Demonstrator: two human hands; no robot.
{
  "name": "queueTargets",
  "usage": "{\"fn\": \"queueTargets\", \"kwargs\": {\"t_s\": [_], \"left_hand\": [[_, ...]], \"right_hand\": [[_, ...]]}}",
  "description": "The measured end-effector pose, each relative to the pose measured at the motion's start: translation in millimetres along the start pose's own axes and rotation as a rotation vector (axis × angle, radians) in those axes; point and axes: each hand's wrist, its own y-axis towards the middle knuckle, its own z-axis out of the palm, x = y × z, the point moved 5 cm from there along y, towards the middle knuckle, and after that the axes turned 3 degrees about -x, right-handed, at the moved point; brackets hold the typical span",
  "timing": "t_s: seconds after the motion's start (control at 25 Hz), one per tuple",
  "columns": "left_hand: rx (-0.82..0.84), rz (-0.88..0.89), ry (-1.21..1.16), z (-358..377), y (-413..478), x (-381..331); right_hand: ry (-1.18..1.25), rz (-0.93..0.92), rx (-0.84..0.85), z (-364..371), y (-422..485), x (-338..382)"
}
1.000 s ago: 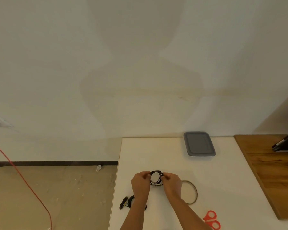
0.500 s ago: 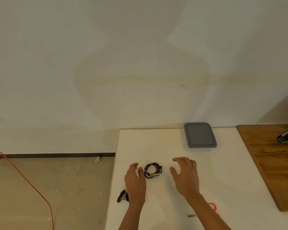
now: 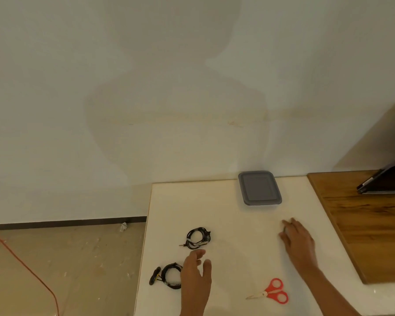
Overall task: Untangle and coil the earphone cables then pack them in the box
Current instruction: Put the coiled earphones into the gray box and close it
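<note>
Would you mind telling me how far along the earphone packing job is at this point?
Done: two earphone cables lie coiled on the white table, the far coil ahead of the left hand, the near coil partly behind it. In hand: nothing; both hands are open, the right hand nearer the grey box. Left: the box is lidded with neither coil inside, so both need packing.

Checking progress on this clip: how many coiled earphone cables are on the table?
2. One coil lies beyond the left hand; the other coil sits at the table's left edge, partly behind that hand.
</note>
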Motion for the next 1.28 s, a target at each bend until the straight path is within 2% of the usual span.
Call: {"fn": "queueTargets", "kwargs": {"t_s": [0.12, 0.24, 0.32, 0.44, 0.52, 0.6, 0.72, 0.84, 1.04, 1.2, 1.28], "left_hand": [[0.057, -0.034, 0.004, 5, -3, 0], [0.053, -0.019, -0.032, 10, 0, -13], [0.046, -0.010, -0.085, 15, 3, -25], [0.047, -0.050, -0.179, 20, 7, -37], [0.063, -0.073, -0.226, 22, 11, -39], [0.111, -0.094, -0.281, 26, 15, -37], [0.170, -0.209, -0.429, 35, 16, -34], [0.163, -0.305, -0.473, 40, 16, -28], [0.101, -0.368, -0.461, 35, 12, -24], [0.053, -0.335, -0.424, 29, 13, -23], [0.058, -0.353, -0.445, 29, 16, -21]], "right_hand": [[-0.004, 0.029, -0.090, -19, 15, 15], [-0.004, -0.255, -0.133, -24, 43, 82], [-0.060, -0.301, 0.000, -13, 61, 118], [-0.223, -0.185, 0.154, 6, 63, 137], [-0.309, -0.224, 0.089, 7, 46, 146], [-0.381, -0.336, 0.034, 14, 18, 155], [-0.375, -0.470, -0.003, 31, -36, 160], [-0.327, -0.550, -0.005, 35, -79, 159], [-0.279, -0.514, 0.097, 23, -100, 152], [-0.229, -0.329, 0.057, -5, -87, 137], [-0.224, -0.288, 0.089, -6, -82, 140]]}}
